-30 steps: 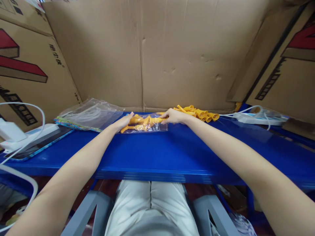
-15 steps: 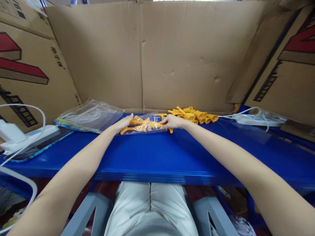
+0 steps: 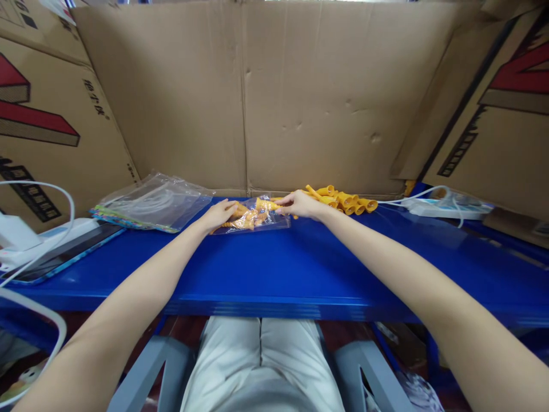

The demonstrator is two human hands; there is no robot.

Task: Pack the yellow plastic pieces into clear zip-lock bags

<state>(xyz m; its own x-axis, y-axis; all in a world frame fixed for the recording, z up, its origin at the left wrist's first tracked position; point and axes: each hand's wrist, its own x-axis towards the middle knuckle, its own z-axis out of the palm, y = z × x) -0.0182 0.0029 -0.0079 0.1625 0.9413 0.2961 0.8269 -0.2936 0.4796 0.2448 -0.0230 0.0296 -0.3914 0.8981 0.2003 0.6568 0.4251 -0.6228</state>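
Observation:
A clear plastic bag (image 3: 277,222) with yellow-orange horn-shaped pieces (image 3: 246,219) in it lies on the blue table. My left hand (image 3: 221,214) is closed on the bag's left end. At the bag's right end, my right hand (image 3: 298,205) pinches a yellow piece (image 3: 266,205) whose wide end is at the bag. Just right of that hand rests a pile of yellow horn-shaped pieces (image 3: 346,200).
Flat clear bags (image 3: 158,200) are stacked at the left back, beside a phone (image 3: 64,254) and a white power strip (image 3: 71,229). Another power strip (image 3: 446,209) sits at the right. Cardboard (image 3: 309,103) stands behind the blue table (image 3: 266,269).
My left hand has curled further over the bagged pieces. My right hand has lifted slightly, with a yellow piece now at its fingertips. The view has shifted a little.

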